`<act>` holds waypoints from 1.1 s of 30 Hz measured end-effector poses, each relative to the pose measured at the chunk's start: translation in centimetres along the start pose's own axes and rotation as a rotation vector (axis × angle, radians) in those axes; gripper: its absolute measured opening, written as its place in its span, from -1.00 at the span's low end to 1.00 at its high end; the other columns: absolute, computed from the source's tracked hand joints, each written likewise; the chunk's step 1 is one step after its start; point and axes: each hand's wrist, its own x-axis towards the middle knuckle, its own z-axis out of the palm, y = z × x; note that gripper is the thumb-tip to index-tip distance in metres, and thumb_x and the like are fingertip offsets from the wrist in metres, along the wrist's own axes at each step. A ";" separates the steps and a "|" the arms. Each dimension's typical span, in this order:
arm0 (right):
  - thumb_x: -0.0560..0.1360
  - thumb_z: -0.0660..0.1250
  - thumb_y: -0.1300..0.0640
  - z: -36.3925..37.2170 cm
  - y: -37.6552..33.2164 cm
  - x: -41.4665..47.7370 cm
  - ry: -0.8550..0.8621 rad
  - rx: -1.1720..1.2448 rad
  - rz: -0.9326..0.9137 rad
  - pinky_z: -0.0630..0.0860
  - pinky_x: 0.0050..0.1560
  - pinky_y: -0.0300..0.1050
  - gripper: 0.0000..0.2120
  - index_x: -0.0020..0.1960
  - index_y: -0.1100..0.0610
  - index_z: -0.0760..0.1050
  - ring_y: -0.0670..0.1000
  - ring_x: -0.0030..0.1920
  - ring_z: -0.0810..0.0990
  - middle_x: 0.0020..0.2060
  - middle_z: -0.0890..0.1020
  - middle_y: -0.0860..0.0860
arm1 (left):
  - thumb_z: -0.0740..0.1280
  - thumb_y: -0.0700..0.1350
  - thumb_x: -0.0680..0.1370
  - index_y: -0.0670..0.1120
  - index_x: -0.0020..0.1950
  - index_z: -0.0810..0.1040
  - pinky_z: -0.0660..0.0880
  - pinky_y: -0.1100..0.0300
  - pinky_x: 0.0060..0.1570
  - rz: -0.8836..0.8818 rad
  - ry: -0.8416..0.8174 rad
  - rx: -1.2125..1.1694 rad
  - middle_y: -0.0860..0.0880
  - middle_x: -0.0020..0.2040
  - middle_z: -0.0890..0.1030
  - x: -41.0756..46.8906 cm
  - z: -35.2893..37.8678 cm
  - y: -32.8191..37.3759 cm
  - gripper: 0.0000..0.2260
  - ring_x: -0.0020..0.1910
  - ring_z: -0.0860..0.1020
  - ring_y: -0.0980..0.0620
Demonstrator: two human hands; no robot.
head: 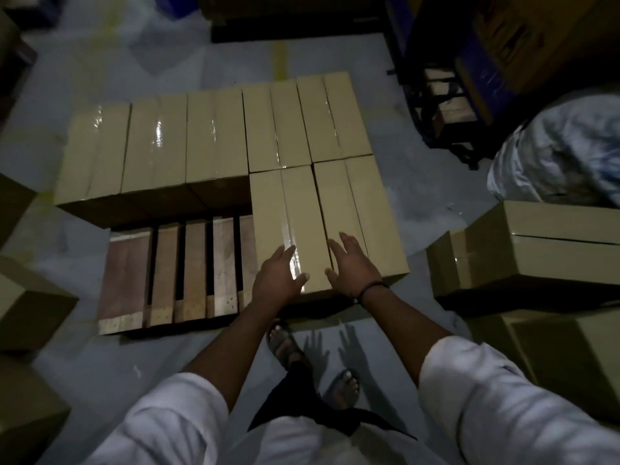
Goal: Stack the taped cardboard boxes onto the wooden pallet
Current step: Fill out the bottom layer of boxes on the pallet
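Note:
Several taped cardboard boxes stand side by side on the wooden pallet (pixel 167 273). The near middle box (pixel 288 209) has clear tape along its top seam. My left hand (pixel 280 278) lies flat on its near left corner, fingers straight. My right hand (pixel 352 266), with a dark band at the wrist, lies open over the seam between that box and the box to its right (pixel 355 203). The pallet's near left slats are bare. A row of boxes (pixel 154 146) fills the far side.
More cardboard boxes stand on the floor at the right (pixel 533 250) and at the left (pixel 27 303). A crumpled plastic sack (pixel 567 152) lies at the far right. Dark racks and cartons (pixel 503 45) stand at the back. My sandalled feet (pixel 285 344) are just in front of the pallet.

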 end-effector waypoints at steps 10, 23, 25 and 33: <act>0.57 0.34 0.00 -9.9 0.5 -5.6 0.381 0.095 0.039 0.36 0.42 0.11 -0.38 0.56 0.14 0.25 0.18 0.49 0.29 0.50 0.33 0.19 | 0.41 0.15 0.56 0.02 0.59 0.29 0.37 0.04 0.38 0.323 0.110 -0.002 -0.02 0.53 0.41 -2.1 -6.9 10.5 -0.35 0.46 0.40 -0.06; 0.58 0.34 0.01 -10.3 5.5 -15.0 0.678 0.288 0.539 0.39 0.36 0.04 -0.44 0.52 0.12 0.33 0.17 0.38 0.40 0.38 0.47 0.13 | 0.44 0.08 0.57 -0.07 0.54 0.39 0.40 0.20 0.16 0.809 -0.161 0.011 -0.06 0.44 0.51 -0.6 -3.8 20.7 -0.41 0.39 0.48 -0.05; 0.57 0.35 0.02 -9.6 6.2 -16.7 0.717 0.339 0.632 0.36 0.37 -0.03 -0.45 0.52 0.13 0.34 0.14 0.38 0.40 0.39 0.47 0.12 | 0.43 0.09 0.57 -0.09 0.55 0.38 0.41 0.17 0.22 0.860 -0.221 0.012 -0.06 0.46 0.49 -1.1 -2.7 22.2 -0.40 0.40 0.46 -0.05; 0.58 0.35 -0.03 -7.8 9.6 -23.4 0.860 0.485 0.937 0.38 0.40 0.02 -0.43 0.54 0.04 0.32 0.10 0.44 0.37 0.44 0.44 0.06 | 0.42 0.20 0.53 0.00 0.53 0.40 0.52 0.08 0.22 0.996 -0.391 0.115 -0.04 0.38 0.56 -3.4 2.8 26.9 -0.37 0.32 0.53 -0.03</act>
